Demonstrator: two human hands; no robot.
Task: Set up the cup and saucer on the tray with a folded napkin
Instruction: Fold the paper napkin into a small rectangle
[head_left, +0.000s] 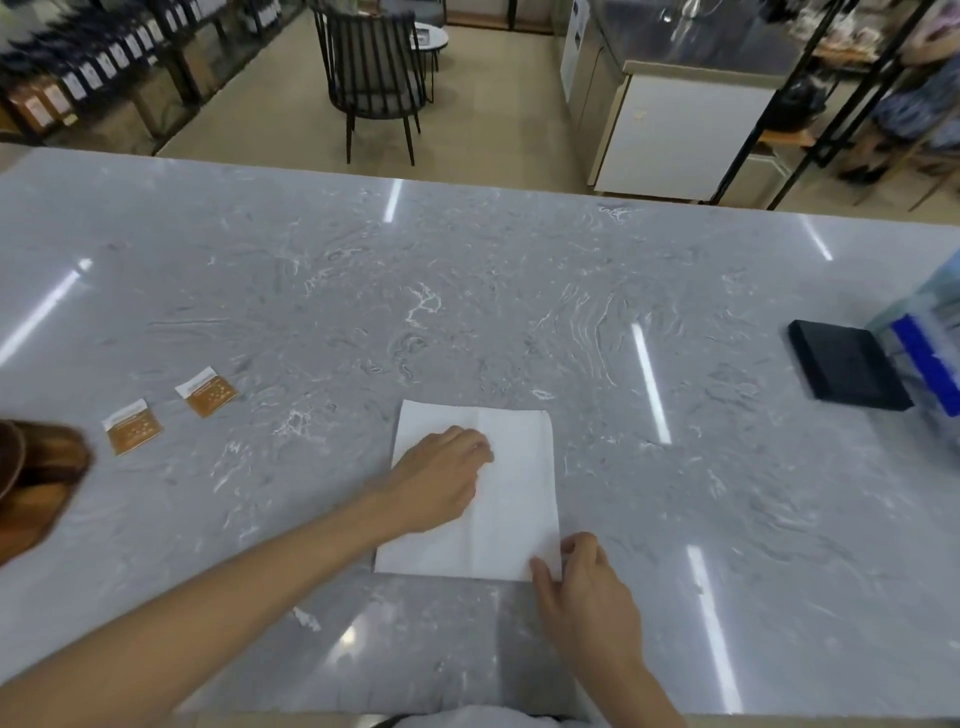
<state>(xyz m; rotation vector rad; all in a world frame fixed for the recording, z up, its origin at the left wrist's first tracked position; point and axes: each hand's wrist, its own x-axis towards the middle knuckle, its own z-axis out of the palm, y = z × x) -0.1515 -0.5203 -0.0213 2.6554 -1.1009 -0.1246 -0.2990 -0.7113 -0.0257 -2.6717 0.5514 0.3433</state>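
A white paper napkin (511, 488) lies flat on the grey marble counter (467, 312), with a crease down its middle. My left hand (441, 480) presses down on the napkin's left half, fingers curled. At the napkin's near right corner my right hand (582, 587) pinches the paper between thumb and fingers. A brown wooden tray (36, 478) shows partly at the left edge of the view. No cup or saucer is in view.
Two small orange sachets (134, 427) (208, 392) lie on the counter left of the napkin. A black flat box (847, 366) and a clear blue-and-white container (930, 338) stand at the right. Beyond the counter are a black chair (371, 78) and shelving.
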